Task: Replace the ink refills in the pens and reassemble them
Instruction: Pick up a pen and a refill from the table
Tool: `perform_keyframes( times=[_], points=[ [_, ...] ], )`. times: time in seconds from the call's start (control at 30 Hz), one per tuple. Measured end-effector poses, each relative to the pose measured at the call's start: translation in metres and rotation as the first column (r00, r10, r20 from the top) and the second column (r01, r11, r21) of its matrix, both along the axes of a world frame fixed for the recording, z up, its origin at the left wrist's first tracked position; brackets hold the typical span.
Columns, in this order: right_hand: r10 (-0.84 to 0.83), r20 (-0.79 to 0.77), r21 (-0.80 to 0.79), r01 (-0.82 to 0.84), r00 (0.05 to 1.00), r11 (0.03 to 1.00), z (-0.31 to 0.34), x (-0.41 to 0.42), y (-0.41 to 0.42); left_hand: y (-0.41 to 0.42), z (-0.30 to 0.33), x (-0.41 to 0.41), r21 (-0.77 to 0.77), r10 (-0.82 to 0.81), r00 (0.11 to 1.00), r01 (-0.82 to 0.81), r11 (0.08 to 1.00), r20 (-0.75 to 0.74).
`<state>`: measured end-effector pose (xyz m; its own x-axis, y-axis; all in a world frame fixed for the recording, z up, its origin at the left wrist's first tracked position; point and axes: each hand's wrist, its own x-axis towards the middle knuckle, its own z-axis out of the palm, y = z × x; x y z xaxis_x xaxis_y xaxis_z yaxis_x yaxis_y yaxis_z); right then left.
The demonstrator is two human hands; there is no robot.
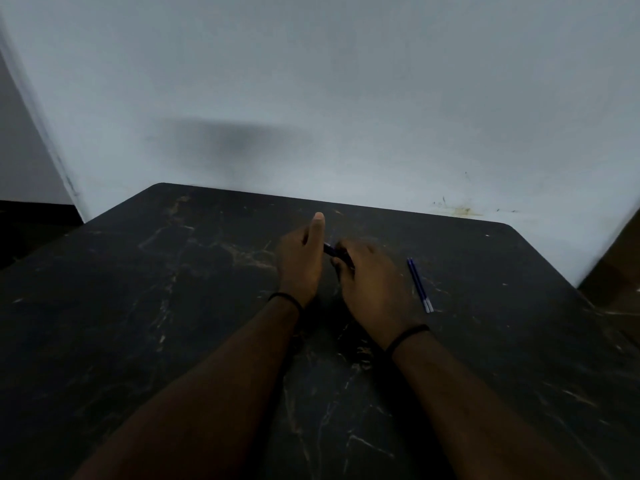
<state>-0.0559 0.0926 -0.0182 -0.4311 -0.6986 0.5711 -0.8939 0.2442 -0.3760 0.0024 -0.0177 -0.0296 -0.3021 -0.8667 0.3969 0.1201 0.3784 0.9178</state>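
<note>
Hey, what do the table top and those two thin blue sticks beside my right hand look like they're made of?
Table top: probably stone or a marble-look laminate; dark, smooth, with pale tan veins. The dim picture leaves it open.

Blue sticks: likely plastic ink refills; thin, straight blue tubes with pale ends nearest you, lying side by side.

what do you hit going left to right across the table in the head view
left hand → dark pen held between the two hands → right hand → two blue ink refills lying side by side on the dark marbled table
</note>
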Motion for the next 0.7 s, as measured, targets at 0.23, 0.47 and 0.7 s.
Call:
perform_keyframes(
  times=[0.23,0.47,0.7],
  points=[
    [-0.002,-0.017,0.022,0.002,1.0,1.0,-0.001,0.005,0.0,0.0,0.001,0.005,-0.06,0.023,0.998,-0.019,0.998,0.057],
    [-0.009,-0.102,0.119,0.021,0.995,0.993,0.001,0.007,0.001,0.001,0.003,0.008,-0.044,0.016,0.999,-0.014,0.999,0.045],
    [-0.081,-0.123,0.161,0.101,0.989,0.982,0.008,0.02,0.007,0.006,0.006,0.009,-0.011,0.014,0.999,-0.014,1.0,0.051]
  ],
)
